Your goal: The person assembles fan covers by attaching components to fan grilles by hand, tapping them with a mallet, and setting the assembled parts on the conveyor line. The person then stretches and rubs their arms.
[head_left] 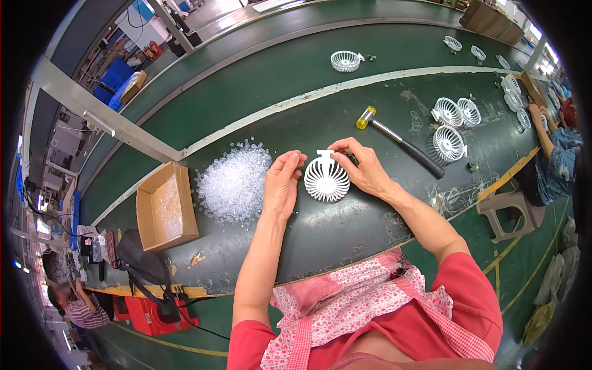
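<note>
One hammer (404, 146), at least eleven white grilles (328, 183), clear pieces (232, 183) beyond counting.

Pretty clearly a factory floor, assembly-line type. There's a long green belt (259, 92) running past a scuffed tabletop (333, 237), a bunch of matching white slatted parts (449, 143), a heap of tiny clear plastic pieces (231, 182) and a mallet (401, 142). Plus other workers (558, 160) sitting farther along, and yellow lines (179, 347) on the green floor.

Fan cover (327, 180): showing white, round, slatted, just 3 o'clock of view centre
Neck (325, 156): pointing toward 12 o'clock
</note>
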A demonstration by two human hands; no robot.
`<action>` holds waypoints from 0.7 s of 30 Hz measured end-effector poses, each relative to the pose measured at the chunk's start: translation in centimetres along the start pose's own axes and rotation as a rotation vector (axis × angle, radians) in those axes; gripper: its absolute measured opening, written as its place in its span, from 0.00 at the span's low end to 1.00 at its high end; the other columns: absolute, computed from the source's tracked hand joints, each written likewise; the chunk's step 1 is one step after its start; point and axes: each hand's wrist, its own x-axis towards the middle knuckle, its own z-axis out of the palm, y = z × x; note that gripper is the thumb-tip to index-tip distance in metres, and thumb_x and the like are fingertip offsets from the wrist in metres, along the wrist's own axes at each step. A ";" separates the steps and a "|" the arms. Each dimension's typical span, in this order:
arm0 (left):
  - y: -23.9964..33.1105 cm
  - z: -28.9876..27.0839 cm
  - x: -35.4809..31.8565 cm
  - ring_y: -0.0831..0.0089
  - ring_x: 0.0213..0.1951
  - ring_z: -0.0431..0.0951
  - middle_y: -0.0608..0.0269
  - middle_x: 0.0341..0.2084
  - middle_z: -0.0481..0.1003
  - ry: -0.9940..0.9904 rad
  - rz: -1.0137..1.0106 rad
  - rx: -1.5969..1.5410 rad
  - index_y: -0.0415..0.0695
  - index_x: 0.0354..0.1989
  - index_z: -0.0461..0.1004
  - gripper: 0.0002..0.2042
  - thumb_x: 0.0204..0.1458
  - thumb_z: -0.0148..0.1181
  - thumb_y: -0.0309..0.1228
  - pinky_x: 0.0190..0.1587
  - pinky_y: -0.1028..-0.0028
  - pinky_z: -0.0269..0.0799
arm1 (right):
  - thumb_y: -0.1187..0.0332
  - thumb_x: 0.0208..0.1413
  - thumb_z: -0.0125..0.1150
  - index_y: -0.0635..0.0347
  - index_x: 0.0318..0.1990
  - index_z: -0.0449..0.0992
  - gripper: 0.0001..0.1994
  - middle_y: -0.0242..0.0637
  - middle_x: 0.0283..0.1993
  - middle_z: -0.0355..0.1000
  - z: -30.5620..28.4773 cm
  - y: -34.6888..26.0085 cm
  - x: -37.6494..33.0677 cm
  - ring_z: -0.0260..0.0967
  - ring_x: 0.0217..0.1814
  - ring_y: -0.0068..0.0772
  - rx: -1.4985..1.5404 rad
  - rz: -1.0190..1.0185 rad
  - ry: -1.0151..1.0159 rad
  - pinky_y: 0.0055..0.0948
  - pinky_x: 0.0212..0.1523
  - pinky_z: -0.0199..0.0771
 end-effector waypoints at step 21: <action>-0.5 3.3 -2.2 0.78 0.43 0.77 0.62 0.39 0.81 0.055 0.486 0.792 0.40 0.41 0.83 0.07 0.55 0.64 0.22 0.50 0.75 0.72 | 0.74 0.62 0.58 0.68 0.44 0.73 0.07 0.47 0.38 0.77 1.1 -0.2 -0.9 0.79 0.40 0.43 -0.121 -0.044 0.057 0.34 0.41 0.77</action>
